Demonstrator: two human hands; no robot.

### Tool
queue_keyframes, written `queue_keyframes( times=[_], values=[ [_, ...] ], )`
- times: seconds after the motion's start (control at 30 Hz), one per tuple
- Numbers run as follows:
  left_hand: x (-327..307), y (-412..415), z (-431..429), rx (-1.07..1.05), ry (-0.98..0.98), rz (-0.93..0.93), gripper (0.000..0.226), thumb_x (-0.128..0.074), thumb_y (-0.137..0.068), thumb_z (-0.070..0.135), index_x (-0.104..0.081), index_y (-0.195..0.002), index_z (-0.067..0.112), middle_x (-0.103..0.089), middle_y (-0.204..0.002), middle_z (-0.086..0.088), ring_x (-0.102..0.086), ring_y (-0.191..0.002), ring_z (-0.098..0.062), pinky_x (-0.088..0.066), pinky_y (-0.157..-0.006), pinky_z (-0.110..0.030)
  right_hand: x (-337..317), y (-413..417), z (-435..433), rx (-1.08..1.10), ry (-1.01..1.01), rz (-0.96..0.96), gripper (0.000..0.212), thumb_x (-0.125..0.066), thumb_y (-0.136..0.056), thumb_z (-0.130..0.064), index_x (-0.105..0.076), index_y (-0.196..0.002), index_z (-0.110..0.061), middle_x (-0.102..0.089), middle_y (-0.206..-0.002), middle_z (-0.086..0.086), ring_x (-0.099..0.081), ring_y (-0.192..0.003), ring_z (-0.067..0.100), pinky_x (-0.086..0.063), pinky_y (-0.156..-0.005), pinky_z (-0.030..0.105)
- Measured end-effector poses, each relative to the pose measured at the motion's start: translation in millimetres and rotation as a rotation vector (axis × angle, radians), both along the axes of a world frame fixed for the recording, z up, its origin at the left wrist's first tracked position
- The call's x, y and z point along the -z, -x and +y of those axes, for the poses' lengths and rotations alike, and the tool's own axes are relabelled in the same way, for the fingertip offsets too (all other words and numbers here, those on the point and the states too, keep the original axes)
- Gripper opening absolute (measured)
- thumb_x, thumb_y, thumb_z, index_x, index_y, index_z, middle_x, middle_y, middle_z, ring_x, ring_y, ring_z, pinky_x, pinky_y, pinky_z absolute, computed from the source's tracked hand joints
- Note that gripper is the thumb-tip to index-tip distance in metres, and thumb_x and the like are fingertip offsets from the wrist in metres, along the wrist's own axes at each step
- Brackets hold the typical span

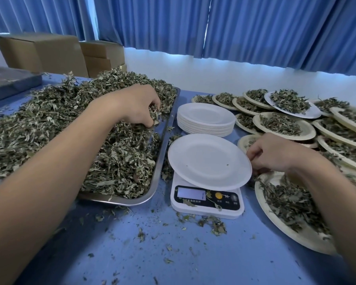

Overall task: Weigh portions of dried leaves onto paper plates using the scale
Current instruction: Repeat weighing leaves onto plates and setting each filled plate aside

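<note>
**Dried leaves gathered for the next plate**

Dried leaves (70, 124) lie heaped in a metal tray (160, 161) across the left of the frame, right beside the scale (207, 204) at centre, so a handful has only a short way to travel. The left hand (136, 108) is dug into the heap near the tray's right edge, fingers curled round a clump of leaves, probably the start of the next portion.

1 empty plate (208, 161) sits on the scale, overhanging it and tilted slightly, with the lit display (191, 193) left uncovered below it for reading. The right hand (271, 153) is at the plate's right rim with fingers curled. Whether it pinches the rim or only touches it cannot be told, though its position suggests it is steadying the plate.

A stack of plates (206, 118) waits just behind the scale, within easy reach. Filled plates (284, 124) overlap across the right of the frame, likely weighed portions set aside. Loose scraps dot the blue table (173, 254) at lower centre.
</note>
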State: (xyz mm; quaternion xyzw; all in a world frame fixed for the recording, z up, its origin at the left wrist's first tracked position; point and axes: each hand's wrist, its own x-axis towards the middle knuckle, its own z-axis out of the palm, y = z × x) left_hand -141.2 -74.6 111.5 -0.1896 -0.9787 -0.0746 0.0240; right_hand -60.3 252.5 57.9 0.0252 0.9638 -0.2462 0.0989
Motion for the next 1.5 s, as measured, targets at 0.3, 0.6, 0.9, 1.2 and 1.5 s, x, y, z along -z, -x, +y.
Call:
queue_keyframes(
  times=[0.3,0.6,0.9,1.2,1.5],
  values=[
    [-2,2,7,-0.087,-0.249,0.131,0.059,-0.08,-0.077,0.008,-0.063,-0.134,0.011,-0.063,-0.127,-0.019,-0.051,-0.061,-0.016,-0.04,-0.055,-0.025,-1,-2,0,0.02,0.03,-0.005,0.025,-0.063,-0.079,0.015,-0.08,-0.077,-0.003,-0.074,-0.069,0.015,-0.069,-0.059,0.018,-0.056,-0.054,0.024],
    [1,-34,48,0.113,-0.71,-0.028,0.018,-0.081,-0.076,0.005,-0.075,-0.089,0.016,-0.076,-0.083,-0.002,-0.074,-0.081,-0.016,-0.063,-0.075,-0.035,-1,-4,-1,0.032,0.056,-0.003,0.026,-0.062,-0.078,0.016,-0.08,-0.076,-0.003,-0.074,-0.069,0.017,-0.068,-0.061,0.022,-0.057,-0.059,0.03],
    [9,-40,56,0.19,-0.401,-0.212,0.027,-0.085,-0.078,0.035,-0.073,-0.101,0.026,-0.072,-0.104,0.009,-0.07,-0.094,-0.013,-0.057,-0.092,-0.041,0,-2,1,0.018,0.056,-0.006,0.027,-0.058,-0.079,0.017,-0.079,-0.077,0.0,-0.073,-0.068,0.019,-0.066,-0.055,0.018,-0.052,-0.05,0.022],
    [3,0,-3,0.034,0.18,-0.379,0.056,-0.079,-0.082,0.042,-0.056,-0.132,0.032,-0.049,-0.113,0.01,-0.065,-0.095,-0.023,-0.06,-0.084,-0.043,-1,0,0,0.019,0.04,-0.023,0.026,-0.059,-0.08,0.017,-0.079,-0.079,0.0,-0.074,-0.069,0.018,-0.066,-0.054,0.016,-0.051,-0.049,0.02],
    [32,11,5,0.201,0.215,-0.385,0.029,-0.08,-0.084,0.03,-0.057,-0.078,0.012,-0.057,-0.065,0.001,-0.048,-0.061,-0.017,-0.044,-0.066,-0.039,-3,-4,-2,0.033,0.051,-0.024,0.025,-0.058,-0.081,0.017,-0.078,-0.081,0.002,-0.074,-0.072,0.022,-0.065,-0.054,0.016,-0.05,-0.046,0.02]
  ],
)
